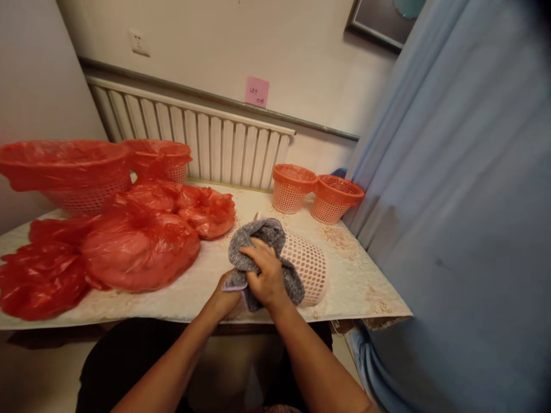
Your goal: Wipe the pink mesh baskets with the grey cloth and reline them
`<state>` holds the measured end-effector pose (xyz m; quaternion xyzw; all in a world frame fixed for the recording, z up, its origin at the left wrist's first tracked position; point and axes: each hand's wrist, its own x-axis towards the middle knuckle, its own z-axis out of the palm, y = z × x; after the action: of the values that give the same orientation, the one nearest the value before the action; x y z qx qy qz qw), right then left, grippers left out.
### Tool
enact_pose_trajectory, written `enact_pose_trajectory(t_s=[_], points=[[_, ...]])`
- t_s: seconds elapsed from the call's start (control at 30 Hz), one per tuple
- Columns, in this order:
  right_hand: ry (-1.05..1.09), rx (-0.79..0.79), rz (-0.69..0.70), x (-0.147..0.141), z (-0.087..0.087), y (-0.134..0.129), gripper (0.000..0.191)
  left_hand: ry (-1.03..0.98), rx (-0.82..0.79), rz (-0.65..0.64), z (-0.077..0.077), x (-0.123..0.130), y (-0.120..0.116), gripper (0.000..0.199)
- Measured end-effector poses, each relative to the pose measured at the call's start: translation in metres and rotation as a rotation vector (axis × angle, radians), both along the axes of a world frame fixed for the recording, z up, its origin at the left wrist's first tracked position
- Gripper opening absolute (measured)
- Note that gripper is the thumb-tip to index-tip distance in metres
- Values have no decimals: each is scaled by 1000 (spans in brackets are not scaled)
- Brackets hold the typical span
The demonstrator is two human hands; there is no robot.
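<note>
A grey cloth point(243, 244) with a pale purple edge is bunched in my right hand point(267, 275), whose fingers curl into its folds. Behind the cloth, a pale pink perforated plastic basket point(306, 267) lies on its side, its base facing right. The cloth covers the left end of the basket, so most of its rim is hidden. My left hand point(227, 295) is at the lower left of the cloth, against its purple edge. The cloth conceals the fingers of that hand, and whether they grip the basket or the cloth does not show.
Stuffed red plastic bags point(142, 249) cover the left of the table point(206, 281). Behind them stand a large red-lined basket point(86, 172) and a smaller lined basket point(161, 155). Two small lined baskets point(293, 186) stand at the back right. A blue curtain point(439, 229) hangs along the right edge.
</note>
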<state>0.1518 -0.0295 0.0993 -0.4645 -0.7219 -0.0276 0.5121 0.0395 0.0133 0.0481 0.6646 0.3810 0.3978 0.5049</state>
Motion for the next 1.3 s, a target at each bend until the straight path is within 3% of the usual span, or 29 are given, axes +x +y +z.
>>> enact_pose_trajectory(t_s=[0.1, 0.2, 0.3, 0.43, 0.57, 0.77, 0.93, 1.03, 1.3], points=[[-85, 0, -29, -5, -21, -14, 53, -46, 34, -36, -2, -3, 9, 22], [-122, -1, -80, -4, -31, -18, 52, -39, 67, -111, -12, -9, 11, 19], [-124, 18, -136, -5, -29, -12, 52, 44, 91, -166, -27, -15, 11, 17], [-118, 30, -196, 0, -20, 0, 56, 103, 139, -99, -31, -13, 8, 18], [-36, 25, -311, 40, -22, 8, 60, 51, 15, -102, -24, -6, 4, 31], [110, 67, -598, 133, -50, -10, 52, 8, -83, -94, -19, -2, -3, 37], [312, 49, -835, 151, -52, -19, 46, 7, -82, -100, -12, -1, -6, 36], [368, 10, -773, 135, -37, -8, 46, 4, -62, -125, -12, 0, -7, 37], [335, -42, -199, 57, 27, 30, 43, 100, -15, -106, -9, -2, -20, 29]])
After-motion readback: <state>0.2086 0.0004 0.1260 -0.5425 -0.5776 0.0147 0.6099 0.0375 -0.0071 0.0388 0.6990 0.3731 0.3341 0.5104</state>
